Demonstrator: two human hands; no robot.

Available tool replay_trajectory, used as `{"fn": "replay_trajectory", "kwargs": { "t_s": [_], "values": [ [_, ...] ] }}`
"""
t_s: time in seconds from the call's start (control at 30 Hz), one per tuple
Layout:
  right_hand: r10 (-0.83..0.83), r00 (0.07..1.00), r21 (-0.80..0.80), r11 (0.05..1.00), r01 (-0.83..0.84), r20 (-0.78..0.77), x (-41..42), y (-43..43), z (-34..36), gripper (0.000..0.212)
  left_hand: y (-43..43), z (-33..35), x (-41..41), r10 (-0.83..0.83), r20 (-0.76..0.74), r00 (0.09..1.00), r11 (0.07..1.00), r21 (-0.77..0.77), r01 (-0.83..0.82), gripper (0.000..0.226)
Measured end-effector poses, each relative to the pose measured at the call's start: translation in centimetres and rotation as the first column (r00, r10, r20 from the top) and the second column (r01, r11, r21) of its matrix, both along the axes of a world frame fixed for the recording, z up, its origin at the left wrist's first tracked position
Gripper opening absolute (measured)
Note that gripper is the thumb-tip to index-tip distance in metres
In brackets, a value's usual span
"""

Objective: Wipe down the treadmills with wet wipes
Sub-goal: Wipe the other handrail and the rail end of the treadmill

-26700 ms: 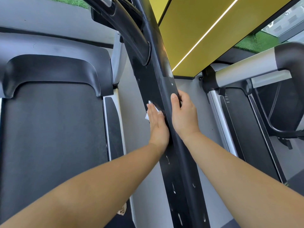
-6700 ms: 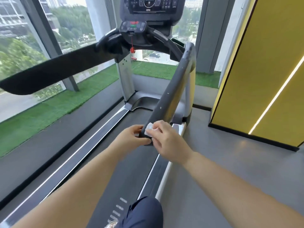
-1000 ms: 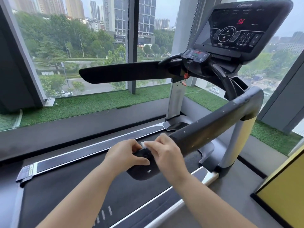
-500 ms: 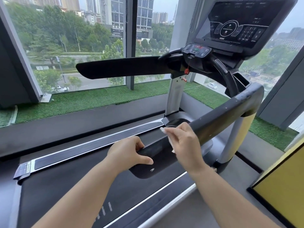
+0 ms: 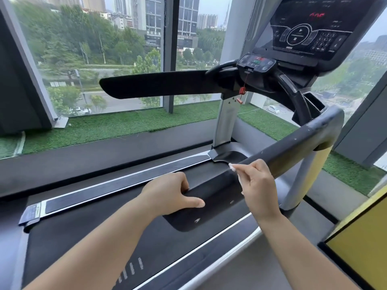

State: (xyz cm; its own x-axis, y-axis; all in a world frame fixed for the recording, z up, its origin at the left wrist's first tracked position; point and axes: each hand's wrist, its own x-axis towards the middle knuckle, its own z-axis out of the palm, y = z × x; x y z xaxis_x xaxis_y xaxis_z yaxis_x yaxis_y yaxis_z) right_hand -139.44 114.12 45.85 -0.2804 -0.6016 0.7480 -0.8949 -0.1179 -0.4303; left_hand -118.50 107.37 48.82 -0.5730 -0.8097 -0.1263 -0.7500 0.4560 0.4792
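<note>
My left hand (image 5: 167, 195) grips the near end of the treadmill's right handrail (image 5: 293, 151), fingers curled over its far edge and thumb stretched along the flat black face towards me. My right hand (image 5: 259, 191) sits just beside it further up the rail, fingers bent and pinching the wet wipe (image 5: 232, 166). The wipe is a small white wad that peeks out past my fingertips and lies against the rail's upper edge. Below both hands runs the dark running belt (image 5: 83, 237). Across it the left handrail (image 5: 159, 84) juts out level from under the console (image 5: 307, 30), where a red safety clip (image 5: 242, 90) hangs on its cord. Beyond the treadmill's front are large windows (image 5: 94, 55).
</note>
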Motion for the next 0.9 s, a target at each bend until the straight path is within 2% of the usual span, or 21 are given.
{"fn": "replay_trajectory", "kwargs": {
  "t_s": [0.03, 0.1, 0.13, 0.17, 0.2, 0.27, 0.3, 0.4, 0.53, 0.63, 0.73, 0.9],
  "values": [
    [0.003, 0.999, -0.025, 1.000, -0.002, 0.045, 0.3, 0.0, 0.2, 0.014, 0.0, 0.2, -0.5, -0.009, -0.010, 1.000, 1.000, -0.013, 0.008, 0.058],
    [0.119, 0.991, 0.016, 0.993, -0.120, 0.053, 2.2, 0.1, 0.3, 0.012, 0.2, 0.7, -2.0, -0.013, -0.020, 1.000, 0.997, -0.075, 0.011, 0.063],
    [0.173, 0.985, 0.063, 0.983, -0.172, -0.004, 3.0, 0.0, -0.2, 0.011, 0.3, 0.9, -2.8, -0.007, -0.019, 1.000, 0.994, -0.107, 0.005, 0.063],
    [0.209, 0.978, 0.113, 0.972, -0.205, -0.021, 3.4, -0.1, -0.8, 0.016, 0.4, 0.9, -3.5, 0.002, -0.012, 1.000, 0.992, -0.127, -0.003, 0.061],
    [0.191, 0.975, 0.137, 0.975, -0.175, -0.115, 3.4, -0.4, -1.4, 0.025, 0.4, 0.9, -4.1, 0.011, 0.004, 1.000, 0.991, -0.132, -0.010, 0.056],
    [0.277, 0.953, 0.206, 0.947, -0.249, -0.123, 2.6, -0.8, -1.5, 0.043, 0.3, 0.8, -4.8, 0.028, 0.057, 0.998, 0.993, -0.117, -0.021, 0.046],
    [0.326, 0.941, 0.227, 0.927, -0.299, -0.095, 2.2, -0.9, -1.1, 0.044, 0.3, 0.8, -4.9, 0.040, 0.080, 0.996, 0.994, -0.104, -0.031, 0.045],
    [0.337, 0.931, 0.183, 0.933, -0.310, -0.142, 0.3, -0.9, -0.3, 0.026, 0.2, 0.9, -4.8, 0.065, 0.111, 0.992, 0.995, -0.080, -0.056, 0.051],
    [0.224, 0.961, 0.132, 0.970, -0.204, -0.165, -3.2, -1.6, 0.0, 0.016, 0.4, 1.0, -4.6, 0.092, 0.087, 0.992, 0.995, -0.037, -0.089, 0.056],
    [0.127, 0.991, 0.094, 0.988, -0.123, -0.031, -3.5, -1.5, 0.3, 0.015, 0.4, 1.2, -4.7, 0.094, 0.108, 0.990, 0.995, -0.048, -0.089, 0.058],
    [0.258, 0.966, 0.084, 0.962, -0.258, 0.018, -0.1, -1.0, 0.6, 0.018, 0.3, 1.4, -5.2, 0.099, 0.125, 0.987, 0.993, -0.071, -0.091, 0.055],
    [0.359, 0.926, 0.182, 0.924, -0.336, -0.114, 1.3, -1.3, -0.6, 0.027, 0.2, 1.4, -6.0, 0.138, 0.034, 0.990, 0.986, -0.103, -0.134, 0.044]
  ]
}}
